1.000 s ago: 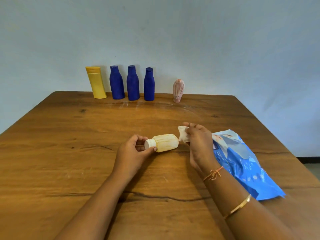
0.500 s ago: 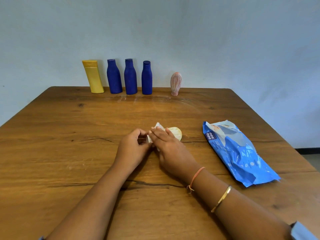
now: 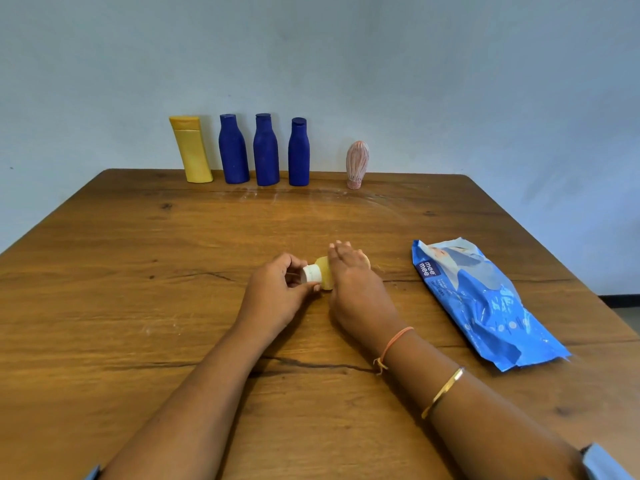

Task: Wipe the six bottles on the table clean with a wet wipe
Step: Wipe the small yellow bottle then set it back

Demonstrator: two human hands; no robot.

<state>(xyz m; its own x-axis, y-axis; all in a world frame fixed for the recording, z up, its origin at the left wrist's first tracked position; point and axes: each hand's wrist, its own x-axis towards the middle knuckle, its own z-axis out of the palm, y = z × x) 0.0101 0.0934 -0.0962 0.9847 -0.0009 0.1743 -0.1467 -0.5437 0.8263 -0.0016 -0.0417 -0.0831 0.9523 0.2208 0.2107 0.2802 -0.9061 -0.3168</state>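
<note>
Wooden table [image 3: 138, 271] against a pale blue wall: mid-table a small cream-yellow bottle [image 3: 323, 277] lies on its side, white cap leftward. Left hand [image 3: 277, 296] pinches the cap; right hand [image 3: 353, 282] wraps its body, the wipe hidden. Five bottles stand along the far edge; a blue wipes pack [image 3: 485, 303] lies right.
</note>
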